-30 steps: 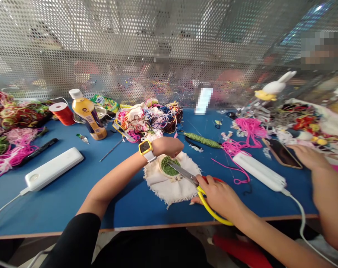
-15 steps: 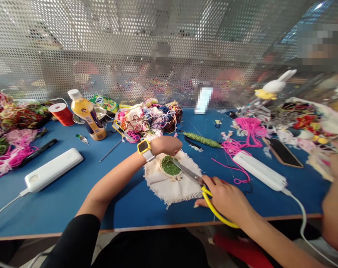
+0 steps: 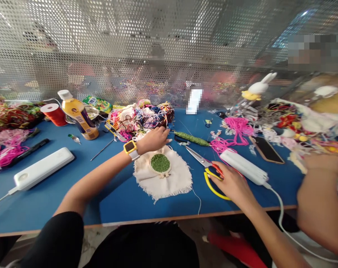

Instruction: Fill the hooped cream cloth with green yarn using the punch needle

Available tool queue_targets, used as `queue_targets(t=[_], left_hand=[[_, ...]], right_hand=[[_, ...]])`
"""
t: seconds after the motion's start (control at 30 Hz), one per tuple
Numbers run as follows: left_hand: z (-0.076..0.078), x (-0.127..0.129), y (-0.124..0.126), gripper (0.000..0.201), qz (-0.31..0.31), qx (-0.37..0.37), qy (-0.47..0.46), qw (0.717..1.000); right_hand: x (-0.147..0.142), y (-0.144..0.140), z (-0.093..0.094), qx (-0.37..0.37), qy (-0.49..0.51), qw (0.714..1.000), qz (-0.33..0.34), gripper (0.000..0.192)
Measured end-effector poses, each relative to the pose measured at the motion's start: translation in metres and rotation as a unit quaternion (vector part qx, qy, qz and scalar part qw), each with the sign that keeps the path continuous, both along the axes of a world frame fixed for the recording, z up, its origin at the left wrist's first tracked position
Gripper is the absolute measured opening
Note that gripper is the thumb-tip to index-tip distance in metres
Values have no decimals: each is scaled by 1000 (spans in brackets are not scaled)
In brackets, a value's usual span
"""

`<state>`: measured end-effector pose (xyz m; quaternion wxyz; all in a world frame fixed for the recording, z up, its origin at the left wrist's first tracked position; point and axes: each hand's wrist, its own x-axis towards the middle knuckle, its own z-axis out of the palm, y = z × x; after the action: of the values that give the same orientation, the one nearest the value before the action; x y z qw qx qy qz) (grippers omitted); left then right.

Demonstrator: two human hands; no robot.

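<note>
We rest the scissors [image 3: 206, 165] flat on the surface [image 3: 124, 203] under the grasping right hand [image 3: 232, 182], blades apparently shut. The left hand [image 3: 153, 138], fingers released, reaches over the embroidery hoop [image 3: 160, 164] toward the yarn pile [image 3: 142, 117]; keep the cloth [image 3: 163, 178] undisturbed.

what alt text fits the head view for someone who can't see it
A person's right hand rests on yellow-handled scissors lying on a blue table, while the left hand reaches toward a tangled thread pile behind a small embroidery hoop on cream cloth.
</note>
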<state>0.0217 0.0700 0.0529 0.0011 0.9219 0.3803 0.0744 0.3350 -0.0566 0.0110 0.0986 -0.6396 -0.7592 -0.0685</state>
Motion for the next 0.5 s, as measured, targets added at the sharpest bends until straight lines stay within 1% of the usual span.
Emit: queue_targets(t=[0.03, 0.07, 0.13, 0.17, 0.2, 0.27, 0.3, 0.33, 0.4, 0.43, 0.5], left_hand=[[-3, -8, -10, 51, -1, -3, -1, 1000], [-8, -16, -22, 59, -14, -23, -1, 1000], [-21, -27, -47, 88, -30, -83, -18, 996], [-29, -29, -58, 99, -26, -88, -32, 995], [-36, -30, -67, 103, -14, -76, -44, 996], [-45, -29, -78, 104, 2, -60, -67, 996], [-48, -28, -80, 104, 4, -54, -79, 995], [-48, -29, -81, 103, 2, -54, -96, 994], [-47, -35, -79, 99, 1, -71, -159, 985], [-46, -40, -77, 94, 5, -87, -206, 975], [-44, -54, -75, 84, 16, -119, -311, 943]], right_hand=[[1, 3, 1, 9, -4, 1000, 16, 32], [1, 5, 3, 23, -14, 999, 27, 34], [-8, 10, 10, 48, -23, 998, 32, 38], [-15, 13, 14, 52, -12, 998, 35, 39], [-25, 16, 19, 43, 15, 998, 48, 40], [-48, 27, 26, -2, 98, 990, 105, 40], [-60, 34, 29, -21, 148, 980, 131, 40], [-72, 42, 31, -35, 203, 968, 142, 40], [-90, 56, 32, -61, 292, 943, 146, 45], [-98, 63, 32, -79, 335, 929, 134, 48], [-109, 71, 31, -146, 406, 895, 112, 55]])
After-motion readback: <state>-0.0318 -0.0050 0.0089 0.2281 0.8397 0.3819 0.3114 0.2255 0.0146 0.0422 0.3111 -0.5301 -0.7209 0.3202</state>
